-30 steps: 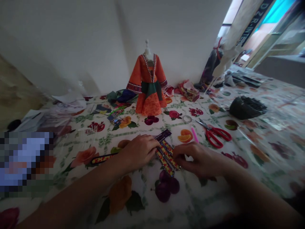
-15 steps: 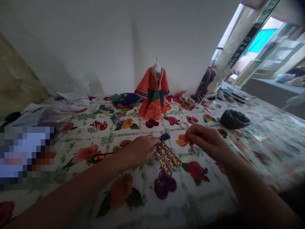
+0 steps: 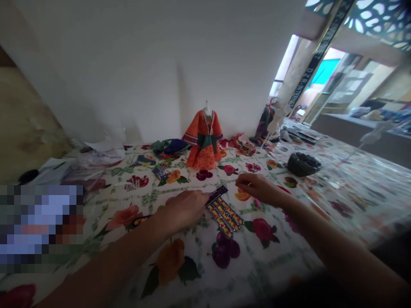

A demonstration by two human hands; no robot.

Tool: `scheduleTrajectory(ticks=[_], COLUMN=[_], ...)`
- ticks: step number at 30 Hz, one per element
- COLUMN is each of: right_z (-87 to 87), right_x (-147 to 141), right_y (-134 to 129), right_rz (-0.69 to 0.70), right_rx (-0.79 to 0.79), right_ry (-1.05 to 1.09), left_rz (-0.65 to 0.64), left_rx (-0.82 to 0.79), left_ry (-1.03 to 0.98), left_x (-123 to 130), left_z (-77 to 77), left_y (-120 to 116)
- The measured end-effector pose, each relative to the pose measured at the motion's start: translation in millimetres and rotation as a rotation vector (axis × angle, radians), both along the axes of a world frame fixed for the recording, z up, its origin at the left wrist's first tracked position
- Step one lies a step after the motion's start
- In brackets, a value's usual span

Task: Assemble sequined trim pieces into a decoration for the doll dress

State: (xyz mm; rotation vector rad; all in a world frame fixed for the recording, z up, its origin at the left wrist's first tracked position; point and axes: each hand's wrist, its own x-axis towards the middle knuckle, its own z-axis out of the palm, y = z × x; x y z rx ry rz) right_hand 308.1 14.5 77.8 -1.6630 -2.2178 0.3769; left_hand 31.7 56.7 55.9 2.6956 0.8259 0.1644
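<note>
My left hand [image 3: 188, 209] is closed on the left end of a small fabric trim piece [image 3: 226, 216], which lies on the flowered cloth. This piece has a dark band on top and several yellow-and-red patterned strips edged with tiny shiny beads. Right of it, my right hand [image 3: 257, 188] is raised with its fingertips pinched together; whatever they hold is too small to make out. A pink stick-like thing [image 3: 257, 202] lies just under that hand. Part of another patterned strip [image 3: 140, 221] shows behind my left forearm.
A small orange and green dress [image 3: 205, 141] stands on a white form by the wall. A dark bowl [image 3: 303, 164] sits at right. Folded cloth [image 3: 171, 146], a glittery packet [image 3: 162, 170] and papers [image 3: 53, 171] line the back and left. Clear plastic covers the tablecloth [image 3: 353, 184].
The view has tilted up slightly. My right hand has moved a little left, closer to the trim piece. My left hand stays at the band's end.
</note>
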Motion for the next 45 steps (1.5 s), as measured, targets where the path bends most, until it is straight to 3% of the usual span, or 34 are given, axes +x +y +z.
scheduleTrajectory(ticks=[5,9,15,21,31,35,38,42,45], right_z=[-25.0,-40.4,-41.2,-35.8,-49.1,-41.4,-27.5,-11.7,-11.0], right_x=[-22.8,-29.9,-19.7,-0.9,6.7,13.2,12.7,-6.0,-24.0], right_y=[38.7,52.2,62.1,83.6,96.1,87.7,64.8,13.9,-20.1], right_rz=[0.066,0.128,0.13,0.008,-0.055,-0.069,-0.018,0.21,0.375], right_rx=[-0.004,-0.078,-0.156,-0.122,-0.026,0.044,0.093,0.048,-0.02], right_ry=[-0.105,-0.192,-0.269,-0.304,-0.281,-0.218,-0.143,-0.067,-0.049], left_rz=[0.02,0.027,0.038,0.041,0.036,0.016,0.012,0.031,0.048], left_rx=[0.096,0.13,0.099,0.065,0.104,0.131,0.135,0.15,0.167], left_ry=[0.109,0.158,0.168,0.197,0.123,0.103,0.102,0.089,0.09], left_x=[1.1,1.4,1.9,0.8,7.1,13.9,15.2,15.1,15.0], left_z=[8.8,20.6,30.6,23.4,9.9,-3.8,-11.9,-18.2,-21.6], left_y=[-0.5,-1.9,0.0,6.0,12.6,12.0,12.0,14.2,16.2])
